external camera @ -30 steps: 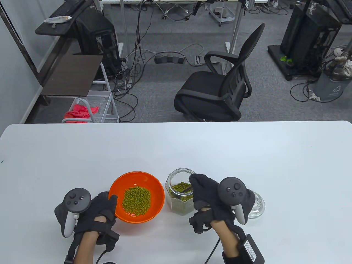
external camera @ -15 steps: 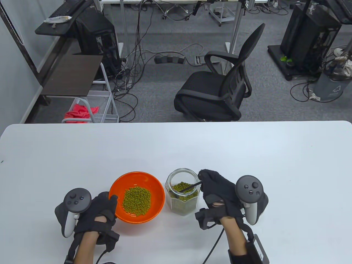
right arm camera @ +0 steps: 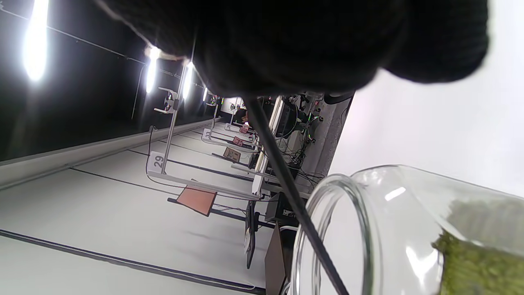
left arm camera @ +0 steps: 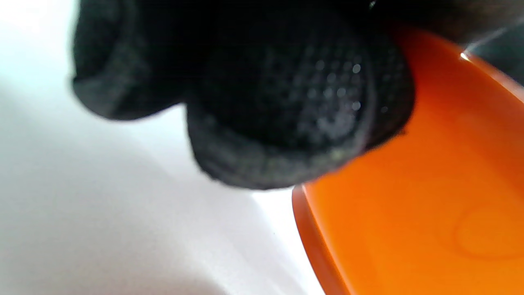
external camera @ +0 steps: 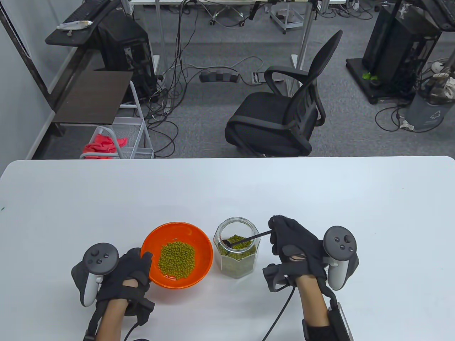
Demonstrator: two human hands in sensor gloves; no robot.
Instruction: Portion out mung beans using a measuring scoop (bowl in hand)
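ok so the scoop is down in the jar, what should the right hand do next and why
Probably lift the scoop out through the jar mouth and carry it to the orange bowl. The right hand holds the thin handle, the scoop's head sits on the mung beans inside the jar, and the left hand grips the bowl's rim right beside it.

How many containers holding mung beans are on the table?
2. The orange bowl, near the table's front edge with the left hand gripping its rim, and the glass jar just right of it, where the right hand holds the scoop inside.
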